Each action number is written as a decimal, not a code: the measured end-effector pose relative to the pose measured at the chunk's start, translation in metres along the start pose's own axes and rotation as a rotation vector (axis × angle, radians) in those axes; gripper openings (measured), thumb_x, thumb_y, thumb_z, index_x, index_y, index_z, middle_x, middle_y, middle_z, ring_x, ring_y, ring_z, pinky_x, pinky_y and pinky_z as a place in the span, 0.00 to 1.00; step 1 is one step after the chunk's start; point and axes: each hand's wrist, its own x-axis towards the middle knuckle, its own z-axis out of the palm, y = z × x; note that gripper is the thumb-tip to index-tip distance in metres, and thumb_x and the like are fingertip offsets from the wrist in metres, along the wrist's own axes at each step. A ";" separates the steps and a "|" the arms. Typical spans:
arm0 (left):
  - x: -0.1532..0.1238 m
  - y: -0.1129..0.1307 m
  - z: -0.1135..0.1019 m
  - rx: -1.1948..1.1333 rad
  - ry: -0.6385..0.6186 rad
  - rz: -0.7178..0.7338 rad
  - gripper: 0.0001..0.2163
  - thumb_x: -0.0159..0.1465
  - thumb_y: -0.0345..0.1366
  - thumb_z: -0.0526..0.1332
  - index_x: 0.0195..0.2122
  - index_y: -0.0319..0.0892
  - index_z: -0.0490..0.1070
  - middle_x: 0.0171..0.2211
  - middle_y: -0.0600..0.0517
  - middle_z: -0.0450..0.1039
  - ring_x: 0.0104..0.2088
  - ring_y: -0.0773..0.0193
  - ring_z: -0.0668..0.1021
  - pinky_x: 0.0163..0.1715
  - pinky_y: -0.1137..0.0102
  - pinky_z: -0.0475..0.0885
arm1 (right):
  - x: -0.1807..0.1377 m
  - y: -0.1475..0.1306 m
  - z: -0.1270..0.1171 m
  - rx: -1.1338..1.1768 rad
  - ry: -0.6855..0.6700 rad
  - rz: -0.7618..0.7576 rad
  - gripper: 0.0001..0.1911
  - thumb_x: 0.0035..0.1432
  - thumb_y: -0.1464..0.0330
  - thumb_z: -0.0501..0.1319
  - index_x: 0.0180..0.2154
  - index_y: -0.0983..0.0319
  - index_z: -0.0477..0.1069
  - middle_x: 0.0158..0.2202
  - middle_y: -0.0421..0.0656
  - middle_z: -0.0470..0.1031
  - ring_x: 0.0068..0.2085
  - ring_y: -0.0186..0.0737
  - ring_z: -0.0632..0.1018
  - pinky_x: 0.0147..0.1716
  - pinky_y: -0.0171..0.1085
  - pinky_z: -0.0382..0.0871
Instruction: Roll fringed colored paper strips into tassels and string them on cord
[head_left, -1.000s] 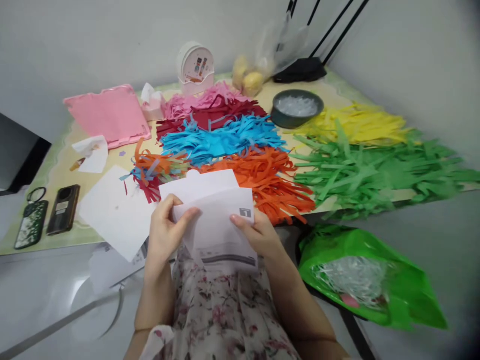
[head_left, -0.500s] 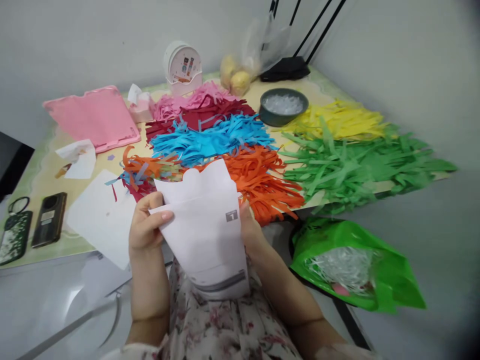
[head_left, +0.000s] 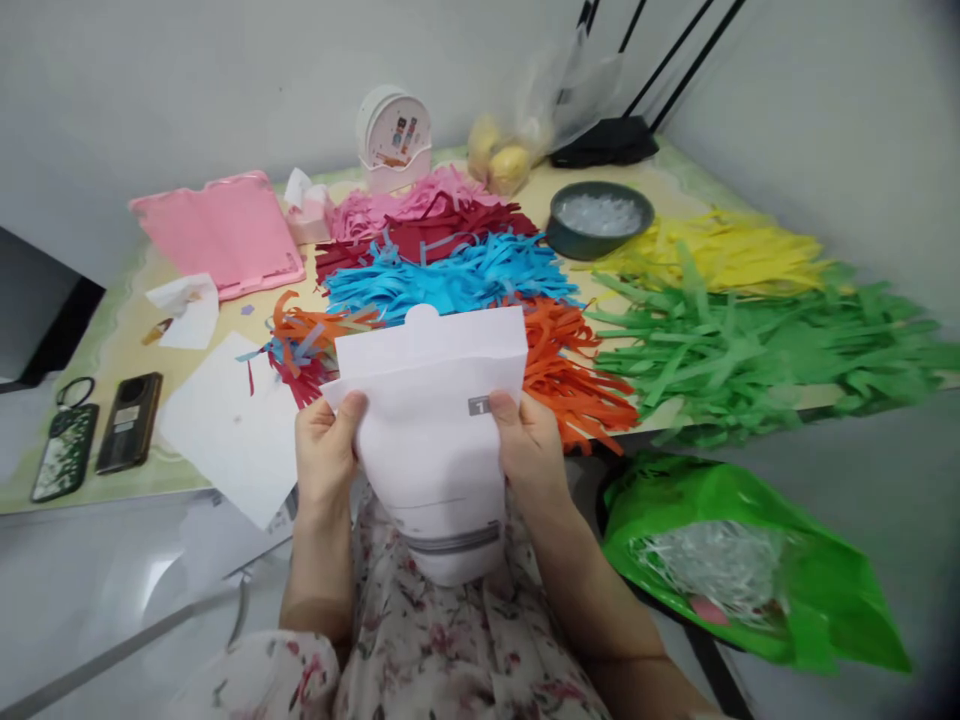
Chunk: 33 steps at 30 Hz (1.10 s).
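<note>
Nearest, a floral dress (head_left: 450, 650) lies below both grips. The left grip (head_left: 326, 440) and right grip (head_left: 531, 440) each pinch one side of the paper (head_left: 431, 440), thumbs on its face, so it hangs between them, lower end curved. Just now the right thumb has come onto the face beside the printed number (head_left: 478, 406); the work seems to have passed from adjusting layers to holding them evenly. Half a second ago the paper slanted; now its back layer (head_left: 457, 333) shows as a straighter band above the front edge. Low to the right grip's right is the green bag (head_left: 840, 590). Left of the left grip, a loose sheet (head_left: 240, 425) and phone (head_left: 129, 422) lie on the tabletop (head_left: 166, 468). Beyond the grips are orange strips (head_left: 574, 375), then blue strips (head_left: 450, 275); farther, rightward, the bowl (head_left: 589, 245). Their layout looks unchanged.
</note>
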 end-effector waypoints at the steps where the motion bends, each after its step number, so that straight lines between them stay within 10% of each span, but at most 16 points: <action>1: 0.001 0.000 0.000 -0.007 -0.007 -0.002 0.26 0.48 0.59 0.75 0.26 0.39 0.77 0.22 0.53 0.75 0.21 0.69 0.71 0.21 0.74 0.67 | 0.000 0.001 0.000 -0.001 0.001 -0.002 0.30 0.60 0.41 0.58 0.25 0.61 0.68 0.23 0.40 0.68 0.25 0.36 0.67 0.25 0.34 0.64; 7: -0.004 -0.002 0.000 0.286 -0.030 0.203 0.29 0.60 0.61 0.65 0.19 0.41 0.59 0.17 0.58 0.53 0.20 0.72 0.57 0.19 0.74 0.52 | 0.006 -0.001 -0.002 -0.001 0.095 -0.027 0.33 0.59 0.38 0.58 0.23 0.61 0.65 0.22 0.39 0.65 0.25 0.34 0.65 0.22 0.33 0.60; 12: 0.007 0.001 0.001 0.330 0.192 0.359 0.28 0.65 0.58 0.62 0.20 0.42 0.54 0.19 0.59 0.50 0.22 0.72 0.54 0.20 0.73 0.50 | -0.003 0.001 -0.005 -0.014 -0.157 -0.037 0.29 0.64 0.42 0.55 0.28 0.60 0.67 0.25 0.40 0.70 0.28 0.36 0.70 0.29 0.35 0.66; 20: -0.002 -0.021 0.001 0.306 -0.089 0.122 0.29 0.58 0.64 0.64 0.21 0.41 0.65 0.19 0.56 0.60 0.22 0.70 0.61 0.20 0.75 0.58 | 0.009 0.002 -0.019 -0.246 -0.029 -0.084 0.28 0.64 0.47 0.56 0.21 0.60 0.59 0.18 0.37 0.59 0.22 0.31 0.61 0.22 0.34 0.53; 28: 0.011 -0.029 -0.006 0.269 0.203 0.185 0.23 0.61 0.57 0.66 0.26 0.39 0.70 0.23 0.55 0.70 0.25 0.70 0.67 0.25 0.75 0.64 | 0.006 0.003 -0.014 -0.232 -0.192 -0.140 0.25 0.68 0.53 0.53 0.23 0.60 0.56 0.21 0.36 0.57 0.24 0.31 0.62 0.24 0.33 0.55; 33: 0.002 -0.037 -0.007 0.232 -0.057 -0.007 0.24 0.60 0.60 0.65 0.29 0.39 0.72 0.25 0.54 0.71 0.26 0.67 0.70 0.26 0.74 0.65 | 0.009 0.007 -0.017 -0.340 0.044 -0.196 0.24 0.68 0.56 0.52 0.22 0.59 0.53 0.18 0.35 0.53 0.21 0.31 0.58 0.23 0.35 0.50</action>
